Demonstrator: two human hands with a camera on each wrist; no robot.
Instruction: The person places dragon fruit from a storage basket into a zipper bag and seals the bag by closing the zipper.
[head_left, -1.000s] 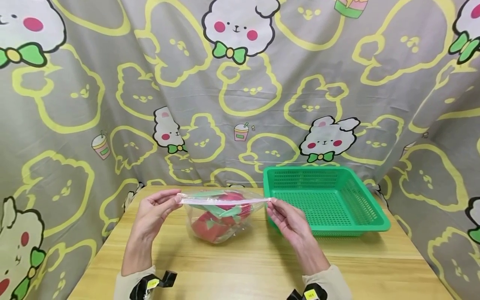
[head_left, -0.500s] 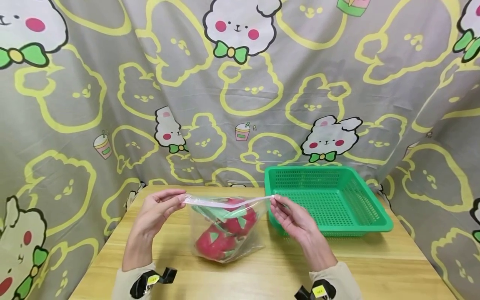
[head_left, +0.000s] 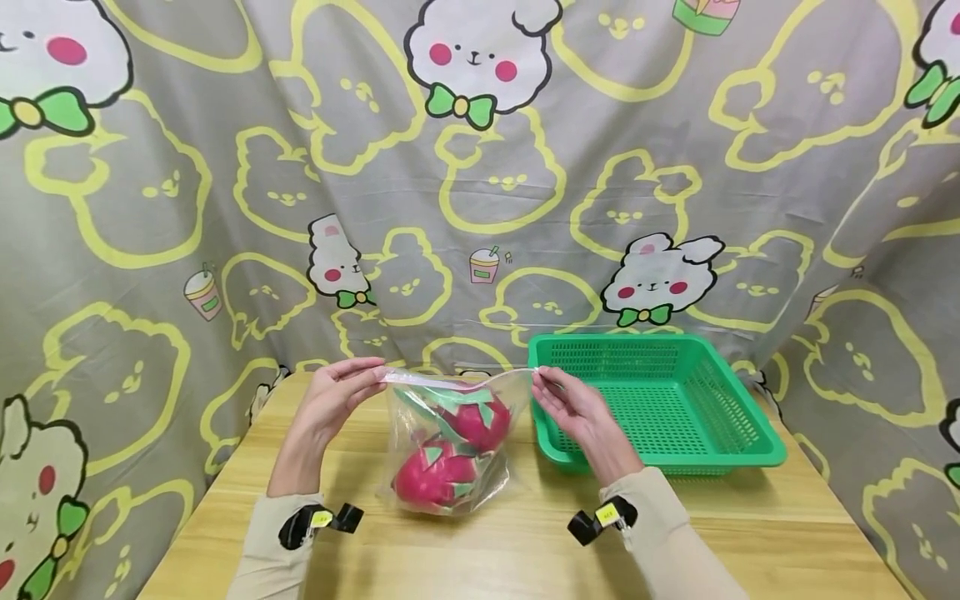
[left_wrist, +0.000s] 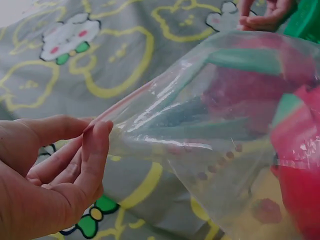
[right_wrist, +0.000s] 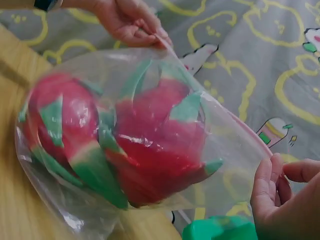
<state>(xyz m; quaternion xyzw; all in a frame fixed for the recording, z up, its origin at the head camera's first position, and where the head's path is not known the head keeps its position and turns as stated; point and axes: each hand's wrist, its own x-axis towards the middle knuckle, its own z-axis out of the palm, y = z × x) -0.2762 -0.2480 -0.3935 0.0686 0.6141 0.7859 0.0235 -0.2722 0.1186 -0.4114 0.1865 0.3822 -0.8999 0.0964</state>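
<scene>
A clear zip bag (head_left: 450,442) holding two red dragon fruits (head_left: 438,483) with green scales hangs upright, its bottom resting on the wooden table (head_left: 525,550). My left hand (head_left: 352,387) pinches the bag's top left corner, and my right hand (head_left: 551,392) pinches the top right corner. The zip strip (head_left: 457,377) stretches between them. In the left wrist view my thumb and fingers (left_wrist: 95,145) clamp the bag edge (left_wrist: 150,115). The right wrist view shows the fruits (right_wrist: 150,145) through the plastic and my right fingers (right_wrist: 265,185) on the corner.
A green perforated plastic basket (head_left: 742,425) stands on the table just right of the bag, nothing visible inside it. A grey cartoon-print cloth (head_left: 480,167) hangs behind and at both sides. Bare tabletop lies in front of the bag.
Both hands rose and moved closer together, lifting the bag's top. The bag went from lying slumped to hanging upright, and the fruits settled toward its bottom.
</scene>
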